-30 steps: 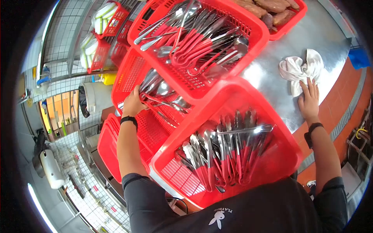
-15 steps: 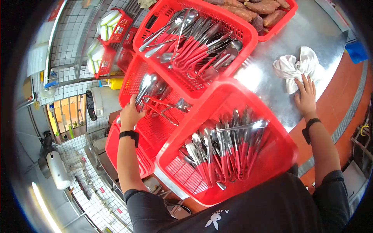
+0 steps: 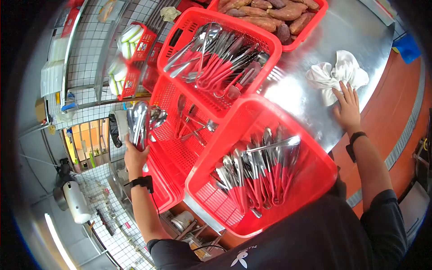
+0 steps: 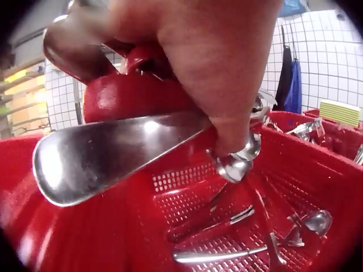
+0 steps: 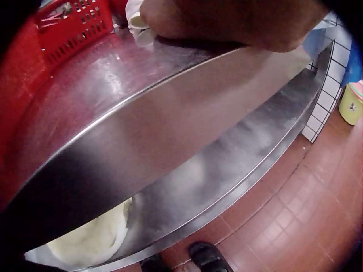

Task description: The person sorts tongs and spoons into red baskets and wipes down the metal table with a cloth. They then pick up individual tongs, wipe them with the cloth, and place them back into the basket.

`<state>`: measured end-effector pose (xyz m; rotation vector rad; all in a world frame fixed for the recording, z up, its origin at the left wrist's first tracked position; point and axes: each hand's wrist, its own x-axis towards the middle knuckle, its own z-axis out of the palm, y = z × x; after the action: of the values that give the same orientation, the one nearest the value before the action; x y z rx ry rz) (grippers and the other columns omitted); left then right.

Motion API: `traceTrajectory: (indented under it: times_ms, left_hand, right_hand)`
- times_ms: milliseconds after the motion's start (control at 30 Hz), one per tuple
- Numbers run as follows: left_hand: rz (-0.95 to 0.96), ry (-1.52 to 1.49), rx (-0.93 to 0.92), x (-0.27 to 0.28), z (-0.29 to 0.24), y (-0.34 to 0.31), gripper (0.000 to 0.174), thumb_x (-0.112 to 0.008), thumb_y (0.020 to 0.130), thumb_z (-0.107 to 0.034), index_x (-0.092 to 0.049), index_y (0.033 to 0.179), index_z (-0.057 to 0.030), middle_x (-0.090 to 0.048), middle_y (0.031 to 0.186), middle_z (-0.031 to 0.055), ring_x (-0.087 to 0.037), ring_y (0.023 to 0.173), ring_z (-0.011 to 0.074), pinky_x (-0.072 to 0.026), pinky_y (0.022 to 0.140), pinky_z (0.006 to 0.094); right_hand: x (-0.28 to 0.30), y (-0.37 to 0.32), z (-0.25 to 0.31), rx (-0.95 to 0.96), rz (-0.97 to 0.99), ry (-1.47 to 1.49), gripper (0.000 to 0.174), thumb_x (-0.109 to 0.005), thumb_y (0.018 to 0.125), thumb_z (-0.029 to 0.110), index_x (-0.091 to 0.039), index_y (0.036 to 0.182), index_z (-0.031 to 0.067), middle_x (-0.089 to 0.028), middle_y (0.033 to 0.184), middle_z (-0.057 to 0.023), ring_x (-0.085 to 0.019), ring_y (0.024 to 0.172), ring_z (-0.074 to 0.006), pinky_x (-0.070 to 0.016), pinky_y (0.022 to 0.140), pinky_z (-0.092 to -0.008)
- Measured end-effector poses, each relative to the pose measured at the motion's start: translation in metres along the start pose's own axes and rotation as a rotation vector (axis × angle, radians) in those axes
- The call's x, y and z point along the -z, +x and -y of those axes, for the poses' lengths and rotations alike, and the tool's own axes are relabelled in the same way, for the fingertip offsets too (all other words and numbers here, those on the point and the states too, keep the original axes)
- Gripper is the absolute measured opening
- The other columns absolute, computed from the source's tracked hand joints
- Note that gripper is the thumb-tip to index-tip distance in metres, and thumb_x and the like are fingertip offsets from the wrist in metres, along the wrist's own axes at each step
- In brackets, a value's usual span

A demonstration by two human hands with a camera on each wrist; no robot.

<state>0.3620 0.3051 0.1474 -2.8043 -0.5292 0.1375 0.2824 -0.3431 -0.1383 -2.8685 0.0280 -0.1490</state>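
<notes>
A bunch of metal utensils (image 3: 138, 122), some with red handles, is gripped in my left hand (image 3: 135, 157), raised at the left edge of the middle red basket (image 3: 168, 150). A few loose utensils (image 3: 195, 126) lie on that basket's floor. In the left wrist view the hand (image 4: 210, 62) curls round red handles, and a flat metal end (image 4: 113, 153) sticks out. My right hand (image 3: 348, 110) rests with extended fingers on a crumpled white cloth (image 3: 337, 74) on the steel table. The right wrist view cuts off most of the hand (image 5: 227, 22).
A red basket of tongs (image 3: 225, 216) stands nearest the body, another (image 3: 173, 72) behind it holds red-handled utensils. Sweet potatoes (image 3: 288, 11) fill a basket at the back of the steel table (image 3: 301, 94). Stacked red baskets (image 3: 166, 193) stand at the left.
My left hand has lifted the bunch of utensils up and leftward from the middle basket, leaving fewer inside. The right hand stays on the cloth while the head view has shifted.
</notes>
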Motion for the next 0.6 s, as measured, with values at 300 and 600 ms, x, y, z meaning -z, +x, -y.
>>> traceTrajectory:
  times_ms: [300, 600]
  left_hand:
    - [-0.378, -0.178, -0.258, 0.054, -0.037, 0.044, 0.094, -0.084, 0.070, -0.032, -0.030, 0.144, -0.0093, -0.066, 0.103, 0.0226, -0.066, 0.086, 0.0410, -0.0510, 0.074, 0.0470]
    - [-0.210, -0.335, -0.464, 0.022, -0.213, 0.148, 0.096, -0.083, 0.070, -0.037, -0.030, 0.143, -0.0070, -0.068, 0.102, 0.0283, -0.066, 0.096, 0.0450, -0.0528, 0.082, 0.0490]
  right_hand:
    - [0.000, 0.001, -0.001, -0.006, -0.001, 0.031, 0.061, -0.062, 0.076, 0.015, -0.054, 0.135, 0.0216, -0.037, 0.154, -0.0059, -0.028, 0.145, -0.0315, -0.0207, 0.119, -0.0506]
    - [-0.001, 0.004, -0.002, -0.008, 0.008, 0.038, 0.063, -0.062, 0.072, 0.013, -0.055, 0.135, 0.0192, -0.038, 0.153, -0.0094, -0.029, 0.144, -0.0348, -0.0203, 0.119, -0.0526]
